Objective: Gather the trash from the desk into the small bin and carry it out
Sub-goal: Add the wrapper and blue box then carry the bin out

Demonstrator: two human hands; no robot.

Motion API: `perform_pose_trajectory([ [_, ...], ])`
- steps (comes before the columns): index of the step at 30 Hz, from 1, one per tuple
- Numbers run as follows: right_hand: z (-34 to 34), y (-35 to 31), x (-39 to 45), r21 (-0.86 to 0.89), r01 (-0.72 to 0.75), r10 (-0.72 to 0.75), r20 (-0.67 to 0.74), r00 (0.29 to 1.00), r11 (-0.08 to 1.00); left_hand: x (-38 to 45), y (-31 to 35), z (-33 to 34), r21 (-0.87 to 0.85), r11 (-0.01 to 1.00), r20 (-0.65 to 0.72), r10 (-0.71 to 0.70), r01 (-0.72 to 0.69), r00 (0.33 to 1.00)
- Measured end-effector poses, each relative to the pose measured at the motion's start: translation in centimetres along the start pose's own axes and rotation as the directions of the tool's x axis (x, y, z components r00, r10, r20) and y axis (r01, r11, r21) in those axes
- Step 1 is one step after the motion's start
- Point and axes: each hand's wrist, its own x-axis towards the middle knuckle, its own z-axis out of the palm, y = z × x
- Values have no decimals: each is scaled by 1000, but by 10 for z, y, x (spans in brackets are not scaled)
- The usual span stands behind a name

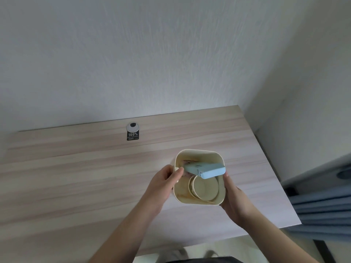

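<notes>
A small cream bin [197, 154] stands on the wooden desk [95, 177], right of centre. Inside it lie a paper cup [204, 187] on its side and some crumpled pinkish scrap at the back. A light blue box [206, 170] rests slantwise across the bin's opening. My left hand [163, 182] grips the bin's left wall, its thumb touching the blue box's left end. My right hand [234, 198] holds the bin's right wall and lower right corner from outside.
A white cable grommet [133, 126] with a black sticker [132, 136] below it sits near the desk's back edge. White walls close off the back and right. A blue-grey curtain [322, 211] hangs beyond the desk's right edge.
</notes>
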Motion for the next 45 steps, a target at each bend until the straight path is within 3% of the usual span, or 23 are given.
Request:
perform_pose_trajectory([
  [9,-60,24,-46,-17,27,-25,124,992,999,-60,-1,66,-43,999,-105,-26,22,994],
  [19,-103,40,-86,-175,57,0,310,951,983,-153,-22,119,-52,998,-244,-55,44,968],
  [26,-81,47,-83,-248,211,-35,567,823,945,-221,-34,107,-258,966,-321,-85,-1,943],
  [31,-39,61,-90,-323,345,-68,637,768,881,-259,-49,92,-295,956,-354,-112,3,928],
  [37,-1,83,-110,-265,323,-42,711,702,909,-312,-71,80,-234,971,-422,-65,-40,904],
  [41,31,102,-143,-213,236,31,800,599,948,-375,-101,74,-131,991,-432,-29,-31,901],
  [45,58,129,-174,-219,160,112,859,500,963,-441,-129,77,-186,982,-413,-37,-45,910],
])
